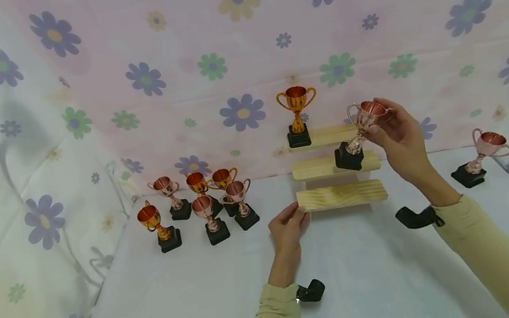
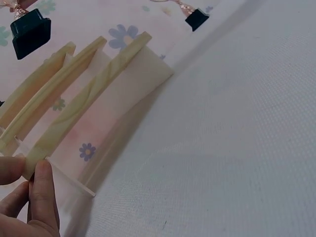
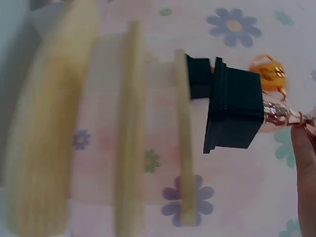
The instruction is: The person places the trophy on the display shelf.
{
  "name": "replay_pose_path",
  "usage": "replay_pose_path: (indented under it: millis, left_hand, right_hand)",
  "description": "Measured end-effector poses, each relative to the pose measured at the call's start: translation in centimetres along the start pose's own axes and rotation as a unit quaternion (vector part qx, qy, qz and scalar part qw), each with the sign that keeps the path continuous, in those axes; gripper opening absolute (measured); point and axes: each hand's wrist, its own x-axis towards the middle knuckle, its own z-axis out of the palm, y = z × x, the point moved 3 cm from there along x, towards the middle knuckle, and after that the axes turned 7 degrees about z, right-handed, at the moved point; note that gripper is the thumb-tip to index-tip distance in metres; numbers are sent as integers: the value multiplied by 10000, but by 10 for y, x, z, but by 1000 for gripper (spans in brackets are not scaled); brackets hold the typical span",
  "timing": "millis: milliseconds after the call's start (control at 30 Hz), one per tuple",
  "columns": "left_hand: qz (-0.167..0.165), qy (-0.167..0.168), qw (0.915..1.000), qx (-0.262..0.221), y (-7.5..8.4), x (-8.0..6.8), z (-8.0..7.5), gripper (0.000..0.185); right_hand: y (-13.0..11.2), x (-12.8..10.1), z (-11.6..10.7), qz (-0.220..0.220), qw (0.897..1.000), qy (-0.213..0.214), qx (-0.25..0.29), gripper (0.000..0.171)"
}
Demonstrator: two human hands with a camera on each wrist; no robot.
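Observation:
My right hand [image 1: 404, 146] grips a rose-gold trophy cup [image 1: 366, 115] by its bowl and handle side. This trophy leans, its black square base [image 3: 236, 106] hanging clear in the air in front of the tiered wooden shelf's upper boards. A gold trophy [image 1: 296, 103] stands upright at the left end of the top board [image 1: 329, 135]. Lower down, my left hand [image 1: 289, 232] pinches the left end of the bottom board [image 1: 343, 195], thumb on one face and fingers on the other, as the left wrist view shows [image 2: 37, 202].
On the left of the white table [image 1: 198, 305], several gold and rose-gold trophies stand grouped, among them a gold one [image 1: 149, 217] and a rose-gold one [image 1: 203, 208]. Another rose-gold trophy [image 1: 489, 145] stands at the far right. A flowered cloth [image 1: 190, 28] hangs behind.

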Motion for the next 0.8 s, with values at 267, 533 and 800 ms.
replay_pose_path:
  millis: [267, 533, 800]
  left_hand:
    - [-18, -3, 10000, 10, 0, 0, 0, 30]
    - [-16, -35, 10000, 29, 2, -1, -2, 30]
    - [-19, -42, 9999, 107, 1, -1, -1, 30]
  right_hand:
    - [-5, 44, -2, 421, 9944, -658, 710, 48]
    - [4, 70, 3, 769, 9901, -1063, 494, 47]
    - [19, 86, 2, 1010, 9846, -1373, 378, 46]
